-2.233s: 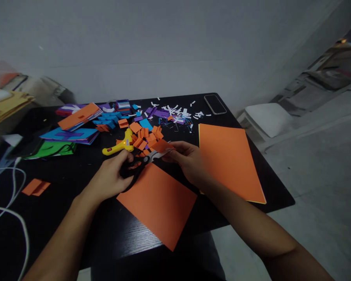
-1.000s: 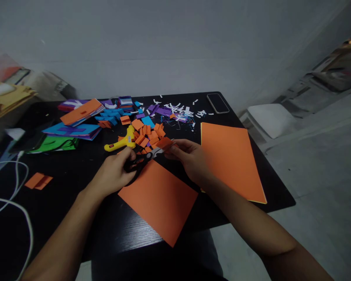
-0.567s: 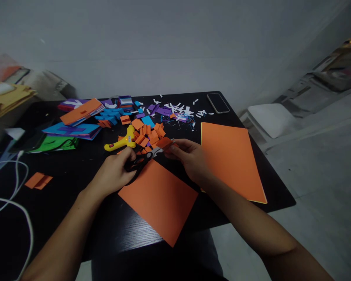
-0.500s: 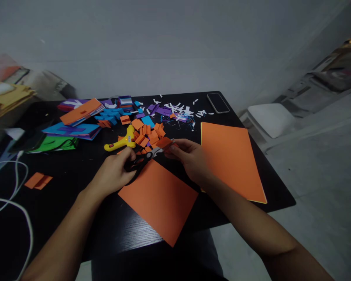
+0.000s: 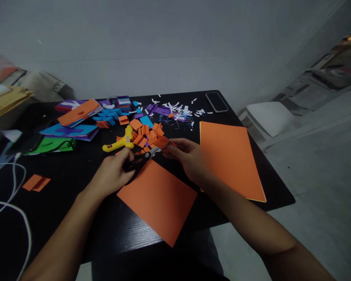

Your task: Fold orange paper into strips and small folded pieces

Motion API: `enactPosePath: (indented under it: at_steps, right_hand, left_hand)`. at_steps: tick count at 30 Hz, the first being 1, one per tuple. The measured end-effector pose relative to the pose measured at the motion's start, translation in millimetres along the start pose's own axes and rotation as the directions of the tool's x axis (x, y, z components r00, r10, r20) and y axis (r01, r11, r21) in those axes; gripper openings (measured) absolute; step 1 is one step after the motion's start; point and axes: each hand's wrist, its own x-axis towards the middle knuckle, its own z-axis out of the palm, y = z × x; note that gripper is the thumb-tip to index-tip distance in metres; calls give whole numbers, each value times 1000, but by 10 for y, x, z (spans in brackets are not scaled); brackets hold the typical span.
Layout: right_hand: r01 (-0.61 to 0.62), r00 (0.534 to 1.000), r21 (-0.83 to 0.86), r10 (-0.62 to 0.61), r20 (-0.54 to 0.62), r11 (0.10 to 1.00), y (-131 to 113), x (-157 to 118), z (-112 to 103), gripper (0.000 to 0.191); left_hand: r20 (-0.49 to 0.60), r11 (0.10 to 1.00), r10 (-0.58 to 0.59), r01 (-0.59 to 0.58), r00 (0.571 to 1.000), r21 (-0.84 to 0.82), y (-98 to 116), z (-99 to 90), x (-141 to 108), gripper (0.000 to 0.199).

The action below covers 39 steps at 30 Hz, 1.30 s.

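My left hand (image 5: 115,169) is closed round the black handles of the scissors (image 5: 148,155), whose blades point right. At the blades, my right hand (image 5: 187,156) pinches a small orange paper piece (image 5: 163,143). Under and in front of the scissors lies an orange sheet (image 5: 160,199), turned cornerwise near the table's front edge. A heap of small folded orange pieces (image 5: 139,139) sits just behind the blades. The yellow glue gun (image 5: 119,143) lies beyond my left hand. To the right of my right hand is a stack of orange paper (image 5: 228,156).
White and purple scraps (image 5: 178,111) are scattered at the back, beside a phone (image 5: 216,102). Folded coloured papers (image 5: 78,113) are piled at the back left. A white cable (image 5: 25,218) curls at the left, near a lone orange piece (image 5: 36,182). A white stool (image 5: 269,117) stands beyond the table.
The view has shifted slightly. The orange piece between the blades and my right hand has tilted a little; both hands keep their hold.
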Motion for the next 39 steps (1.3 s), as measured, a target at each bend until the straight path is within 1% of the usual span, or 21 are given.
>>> enactPosePath:
  at_steps: [4, 10, 12, 14, 16, 18, 19, 21, 23, 27, 29, 31, 35, 39]
  right_hand:
    - [-8, 1000, 6, 8, -2, 1000, 1, -1, 1, 28]
    - [-8, 999, -33, 7, -42, 999, -9, 1, 7, 29]
    - [-9, 999, -28, 8, -42, 1000, -17, -2, 13, 28]
    - [-5, 999, -14, 4, -38, 1000, -27, -9, 18, 27]
    - [-8, 1000, 5, 8, -14, 1000, -37, -21, 24, 26]
    - [-17, 1000, 26, 16, 26, 1000, -46, -39, 31, 23]
    - [-25, 998, 27, 24, 53, 999, -48, -49, 35, 22]
    - [-41, 993, 10, 40, 111, 999, -49, -69, 41, 18]
    - [-48, 985, -10, 49, 167, 999, -41, -85, 44, 15]
    - [-43, 971, 9, 39, 238, 999, -12, -99, 33, 15]
    - [-48, 968, 34, 38, 249, 998, -2, -96, 25, 16]
    - [-64, 969, 57, 48, 244, 996, -1, -87, 19, 17]
    - [-93, 982, 66, 80, 173, 994, -21, -54, 12, 21]
    - [-79, 993, 63, 73, 94, 995, -45, -12, -5, 25]
  left_hand:
    - [2, 1000, -1, 1, 1000, 3, 2, -4, 5, 15]
    - [-8, 1000, 9, -9, 1000, -14, 3, -10, -6, 14]
    - [-33, 999, -11, 10, 999, -37, -14, 2, -17, 14]
    - [-91, 995, -60, 53, 994, -83, -29, 24, -25, 21]
    - [-175, 982, -123, 95, 977, -164, -32, 51, -26, 28]
    - [-227, 955, -186, 122, 956, -269, -18, 81, -21, 32]
    - [-239, 939, -211, 128, 948, -320, -7, 97, -18, 32]
    - [-230, 911, -238, 134, 944, -390, 16, 127, -14, 32]
    - [-214, 903, -228, 124, 950, -412, 28, 153, -19, 32]
    - [-223, 933, -144, 57, 964, -355, 36, 158, -56, 32]
    - [-232, 955, -105, 33, 967, -296, 65, 121, -78, 32]
    - [-209, 971, -83, 32, 974, -236, 118, 63, -95, 33]
    - [-138, 989, -68, 49, 988, -141, 206, -44, -104, 35]
    - [-54, 999, -39, 39, 998, -12, 167, -74, -90, 26]
